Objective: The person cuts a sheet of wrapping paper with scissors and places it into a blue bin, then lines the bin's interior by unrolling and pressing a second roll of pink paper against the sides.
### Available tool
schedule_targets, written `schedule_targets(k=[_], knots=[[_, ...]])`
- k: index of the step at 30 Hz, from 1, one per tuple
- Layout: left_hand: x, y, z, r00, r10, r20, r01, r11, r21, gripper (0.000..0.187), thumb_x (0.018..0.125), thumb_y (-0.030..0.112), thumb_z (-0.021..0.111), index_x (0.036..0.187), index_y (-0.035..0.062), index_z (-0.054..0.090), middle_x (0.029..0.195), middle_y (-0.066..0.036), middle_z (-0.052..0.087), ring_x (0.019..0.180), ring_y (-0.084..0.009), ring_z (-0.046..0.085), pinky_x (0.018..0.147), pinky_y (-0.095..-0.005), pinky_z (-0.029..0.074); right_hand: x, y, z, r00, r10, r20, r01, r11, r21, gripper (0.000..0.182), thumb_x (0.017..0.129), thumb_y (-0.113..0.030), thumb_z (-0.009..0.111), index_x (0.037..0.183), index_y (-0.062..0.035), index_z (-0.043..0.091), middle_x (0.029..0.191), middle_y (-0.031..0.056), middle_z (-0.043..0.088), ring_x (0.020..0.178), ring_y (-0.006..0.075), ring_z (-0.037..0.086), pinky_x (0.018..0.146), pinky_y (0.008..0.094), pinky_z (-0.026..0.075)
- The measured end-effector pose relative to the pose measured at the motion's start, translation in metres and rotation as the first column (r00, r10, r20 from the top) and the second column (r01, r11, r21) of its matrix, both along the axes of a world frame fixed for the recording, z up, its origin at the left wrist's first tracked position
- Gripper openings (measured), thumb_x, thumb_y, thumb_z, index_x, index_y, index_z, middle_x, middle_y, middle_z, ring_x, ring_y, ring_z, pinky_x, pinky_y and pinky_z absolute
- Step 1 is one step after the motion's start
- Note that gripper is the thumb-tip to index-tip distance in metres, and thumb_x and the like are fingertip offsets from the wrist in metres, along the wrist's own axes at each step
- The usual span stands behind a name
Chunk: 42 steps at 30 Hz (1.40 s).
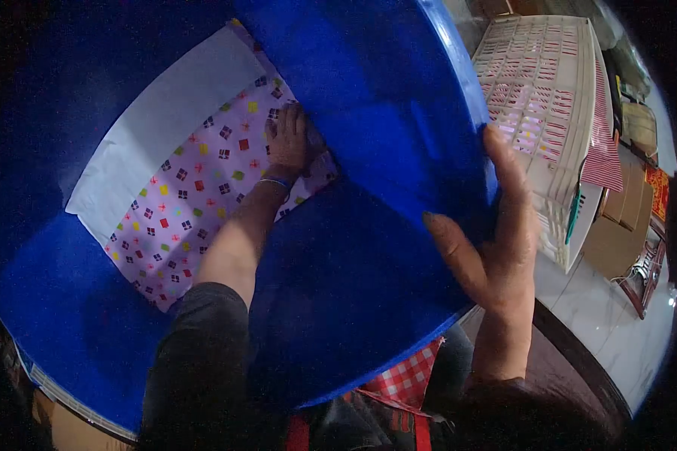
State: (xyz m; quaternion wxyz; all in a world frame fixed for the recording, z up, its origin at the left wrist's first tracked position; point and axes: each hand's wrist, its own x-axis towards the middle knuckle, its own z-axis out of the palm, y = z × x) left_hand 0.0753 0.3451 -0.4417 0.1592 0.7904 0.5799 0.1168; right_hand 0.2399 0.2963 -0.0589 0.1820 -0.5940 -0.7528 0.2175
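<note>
A big blue sheet (368, 248) covers most of the view. On it lies a lilac paper (195, 188) printed with small coloured gift squares, with a plain white strip (158, 128) along its far side. My left hand (289, 139) presses flat on the patterned paper's right end, fingers spread, a blue band on the wrist. My right hand (489, 248) grips the blue sheet's right edge, thumb on top and fingers curled round it, holding a folded flap of blue over the paper's right end.
To the right stands a stack of white printed sheets (538, 98) with red marks, beside brown cardboard boxes (624, 218) on a pale tiled floor (594, 301). A red checked cloth (406, 376) shows below the blue sheet's near edge.
</note>
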Motion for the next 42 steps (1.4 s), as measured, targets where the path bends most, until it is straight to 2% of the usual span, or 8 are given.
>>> schedule_targets(k=[20, 23, 26, 28, 29, 35, 37, 42], knots=[[0.005, -0.009, -0.008, 0.988, -0.039, -0.147, 0.030, 0.997, -0.066, 0.113, 0.072, 0.067, 0.065, 0.151, 0.0033, 0.014, 0.160, -0.012, 0.008, 0.146, -0.0348, 0.009, 0.108, -0.0691, 0.011, 0.001, 0.002, -0.005, 0.997, 0.050, -0.059, -0.048, 0.998, 0.041, 0.078, 0.075, -0.008, 0.077, 0.141, 0.0031, 0.037, 0.143, 0.0234, 0.043, 0.136, 0.0327, 0.039, 0.113, 0.0416, 0.028], [0.004, -0.009, -0.003, 0.952, -0.149, -0.267, 0.065, 0.952, -0.299, 0.113, 0.074, 0.069, 0.061, 0.152, 0.0034, 0.012, 0.161, -0.012, 0.002, 0.147, -0.0354, 0.002, 0.108, -0.0692, 0.010, -0.002, 0.002, -0.005, 0.995, 0.037, -0.088, -0.034, 0.999, 0.035, 0.079, 0.074, -0.007, 0.078, 0.141, 0.0027, 0.038, 0.142, 0.0233, 0.044, 0.135, 0.0324, 0.039, 0.113, 0.0412, 0.028], [0.007, -0.014, -0.019, 0.992, -0.025, -0.125, 0.044, 0.986, 0.158, 0.118, 0.071, 0.073, 0.061, 0.152, 0.0046, 0.010, 0.161, -0.012, 0.000, 0.147, -0.0355, -0.002, 0.108, -0.0693, 0.011, -0.002, 0.004, -0.005, 0.993, 0.046, -0.107, -0.043, 0.999, 0.032, 0.080, 0.073, -0.007, 0.079, 0.141, 0.0028, 0.038, 0.142, 0.0228, 0.044, 0.135, 0.0322, 0.040, 0.113, 0.0410, 0.028], [0.013, -0.003, 0.027, 0.955, -0.105, -0.278, -0.009, 0.925, -0.381, 0.121, 0.068, 0.075, 0.062, 0.152, 0.0060, 0.010, 0.161, -0.013, 0.001, 0.147, -0.0362, 0.000, 0.107, -0.0700, 0.013, -0.003, 0.004, -0.005, 0.994, 0.053, -0.099, -0.050, 0.998, 0.036, 0.081, 0.072, -0.007, 0.080, 0.141, 0.0028, 0.038, 0.142, 0.0222, 0.045, 0.135, 0.0321, 0.040, 0.113, 0.0409, 0.029], [0.014, -0.004, 0.030, 0.955, -0.108, -0.275, -0.006, 0.924, -0.382, 0.121, 0.068, 0.075, 0.062, 0.152, 0.0060, 0.010, 0.161, -0.013, 0.001, 0.147, -0.0362, 0.000, 0.107, -0.0700, 0.013, -0.003, 0.005, -0.005, 0.994, 0.057, -0.094, -0.054, 0.998, 0.039, 0.082, 0.071, -0.007, 0.080, 0.141, 0.0028, 0.038, 0.142, 0.0220, 0.045, 0.135, 0.0320, 0.040, 0.113, 0.0408, 0.029], [0.009, -0.006, 0.000, 0.945, -0.101, -0.310, -0.002, 0.949, -0.314, 0.110, 0.074, 0.064, 0.066, 0.152, 0.0076, 0.015, 0.160, -0.012, 0.003, 0.147, -0.0342, 0.004, 0.107, -0.0692, 0.015, -0.004, 0.004, -0.003, 0.996, 0.043, -0.083, -0.041, 0.999, 0.026, 0.082, 0.071, -0.008, 0.081, 0.141, 0.0019, 0.039, 0.141, 0.0215, 0.046, 0.134, 0.0315, 0.042, 0.111, 0.0407, 0.030], [0.003, -0.008, -0.004, 0.976, -0.038, -0.213, 0.032, 0.999, -0.032, 0.095, 0.080, 0.053, 0.065, 0.151, 0.0083, 0.021, 0.160, -0.013, 0.006, 0.147, -0.0324, 0.007, 0.106, -0.0692, 0.016, -0.003, 0.004, -0.004, 0.995, 0.040, -0.092, -0.037, 0.999, 0.028, 0.083, 0.071, -0.008, 0.081, 0.141, 0.0018, 0.039, 0.141, 0.0216, 0.047, 0.133, 0.0315, 0.043, 0.111, 0.0407, 0.031], [0.009, -0.014, 0.004, 0.996, 0.037, -0.075, -0.045, 0.994, -0.096, 0.076, 0.083, 0.042, 0.063, 0.145, 0.0091, 0.033, 0.155, -0.011, 0.021, 0.144, -0.0312, 0.017, 0.106, -0.0668, 0.017, -0.004, 0.005, -0.002, 0.997, 0.043, -0.057, -0.041, 0.999, 0.029, 0.083, 0.071, -0.009, 0.082, 0.140, 0.0020, 0.039, 0.140, 0.0221, 0.047, 0.133, 0.0315, 0.043, 0.111, 0.0407, 0.032]])
